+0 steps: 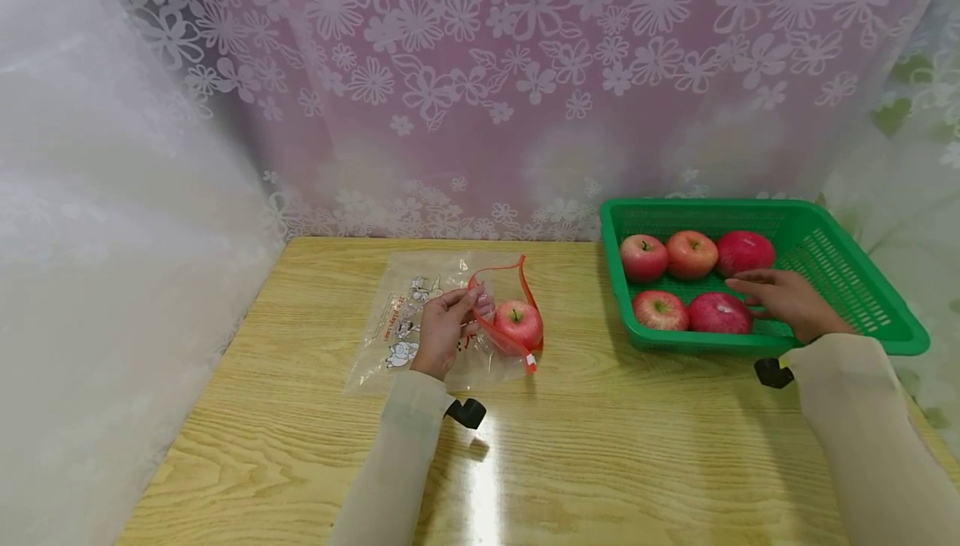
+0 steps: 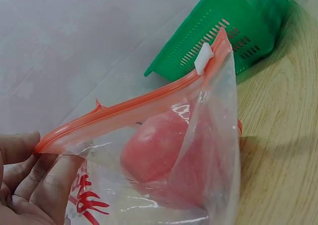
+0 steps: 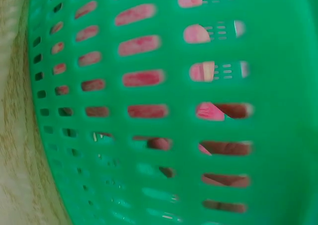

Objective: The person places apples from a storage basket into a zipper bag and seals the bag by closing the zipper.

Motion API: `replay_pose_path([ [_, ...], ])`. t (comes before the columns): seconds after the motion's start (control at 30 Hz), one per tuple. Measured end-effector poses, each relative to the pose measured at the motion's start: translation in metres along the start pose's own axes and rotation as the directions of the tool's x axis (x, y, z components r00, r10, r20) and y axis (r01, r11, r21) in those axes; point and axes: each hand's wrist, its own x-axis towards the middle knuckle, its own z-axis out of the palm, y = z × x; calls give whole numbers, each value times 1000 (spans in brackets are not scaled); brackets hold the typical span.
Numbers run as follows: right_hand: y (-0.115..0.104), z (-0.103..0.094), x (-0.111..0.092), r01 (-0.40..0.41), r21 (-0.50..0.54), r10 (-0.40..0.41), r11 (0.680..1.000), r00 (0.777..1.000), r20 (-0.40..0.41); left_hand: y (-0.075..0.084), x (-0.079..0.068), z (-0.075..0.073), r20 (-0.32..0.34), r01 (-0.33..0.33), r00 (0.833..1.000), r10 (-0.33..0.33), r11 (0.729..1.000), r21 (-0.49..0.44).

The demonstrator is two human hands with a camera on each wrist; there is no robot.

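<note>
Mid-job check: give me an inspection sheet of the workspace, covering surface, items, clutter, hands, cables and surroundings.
Surface: wood-grain table, glare streak in front.
Job's things: clear bag, mouth open, one apple inside; green basket holding five reddish fruits.
Clutter: nothing seen.
Left hand: pinches the bag's red rim.
Right hand: reaching into the basket, beside fruit; contact unclear.
Cables: nothing seen.
Surroundings: pink floral curtain behind, pale drapes at both sides.
</note>
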Motion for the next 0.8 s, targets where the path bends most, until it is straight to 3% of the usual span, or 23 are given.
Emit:
replay_pose_path([
  [0.5,10,-1,10,-28,30,24,999,994,105,0,-1,0,16,1,1000,-1,1000,-4],
  [0.8,13,-3,16,-79,-2,78,997,974,213,-1,1,-1,-3,8,1000,-8,1000,17],
])
